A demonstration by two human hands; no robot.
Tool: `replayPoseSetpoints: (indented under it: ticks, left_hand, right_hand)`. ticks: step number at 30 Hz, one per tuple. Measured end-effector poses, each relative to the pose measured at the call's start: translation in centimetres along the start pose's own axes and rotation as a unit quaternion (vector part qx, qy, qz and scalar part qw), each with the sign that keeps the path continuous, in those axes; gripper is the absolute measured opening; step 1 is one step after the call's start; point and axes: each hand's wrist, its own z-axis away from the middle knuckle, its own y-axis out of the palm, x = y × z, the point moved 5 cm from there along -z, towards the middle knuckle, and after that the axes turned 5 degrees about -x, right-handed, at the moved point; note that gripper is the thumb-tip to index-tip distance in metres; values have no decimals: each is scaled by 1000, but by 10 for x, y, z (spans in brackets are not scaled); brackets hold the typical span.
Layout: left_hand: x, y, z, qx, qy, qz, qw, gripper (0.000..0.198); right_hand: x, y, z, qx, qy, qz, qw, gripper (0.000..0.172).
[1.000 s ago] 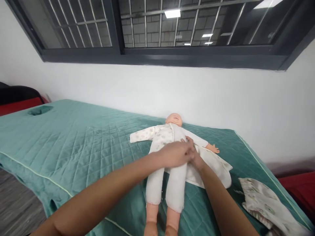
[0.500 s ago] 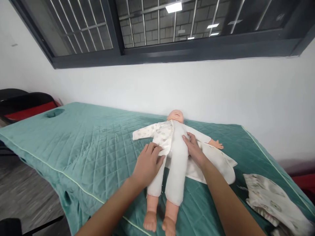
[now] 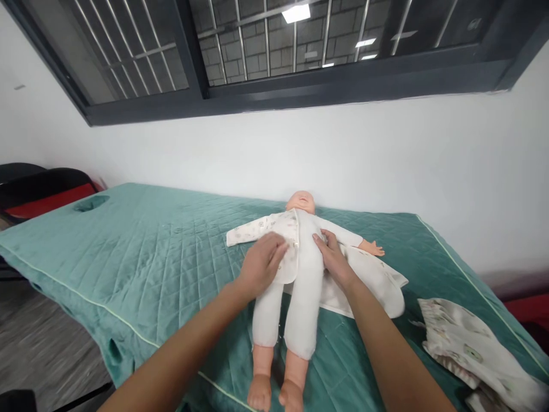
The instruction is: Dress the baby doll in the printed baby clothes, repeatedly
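Observation:
A baby doll (image 3: 306,257) with a soft white body lies face up, its head toward the wall. A printed white baby shirt (image 3: 288,269) covers one arm and half of its chest; the other half spreads out under the doll's bare white arm. My left hand (image 3: 261,266) is on the shirt's front panel, fingers curled and thumb close to the fingertips, apparently pinching cloth. Against the opposite side of the doll's torso rests my right hand (image 3: 335,260), its fingers extended and a little apart.
Printed white cloth garments (image 3: 476,349) lie bunched at the right. A green quilted cover (image 3: 171,257), with a hole at its far left, lies under everything. Behind it rise a white wall (image 3: 214,154) and a barred window. A black and red chair (image 3: 47,191) stands at left.
My left hand has moved up from the shirt's lower edge onto the chest, and the front panel now hangs flatter and lower. My right hand stays at the doll's side.

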Motion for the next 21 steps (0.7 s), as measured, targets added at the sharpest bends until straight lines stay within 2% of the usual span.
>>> replayPoseSetpoints:
  ticks: [1, 2, 5, 8, 11, 18, 21]
  left_hand:
    - [6, 2, -13, -20, -15, -11, 1000, 30]
    - [12, 6, -27, -18, -27, -29, 999, 30]
    - [23, 33, -69, 75, -44, -57, 995, 33]
    - [21, 56, -95, 144, -42, -65, 987, 41]
    - [13, 66, -102, 154, -19, -92, 984, 43]
    - [1, 68, -93, 125, 13, -152, 980, 36]
    - [-21, 79, -102, 141, 82, -201, 966, 32]
  right_hand:
    - [0, 0, 0, 1, -2, 2, 1000, 64]
    - [1, 0, 0, 1, -3, 3, 1000, 63]
    - [3, 0, 2, 3, 1, 2, 1000, 64]
    - [5, 0, 4, 8, 11, -1, 1000, 66]
    - [5, -1, 4, 3, 22, 4, 1000, 67]
    - [10, 0, 9, 0, 23, 7, 1000, 70]
    - [21, 0, 14, -6, -16, 14, 1000, 64]
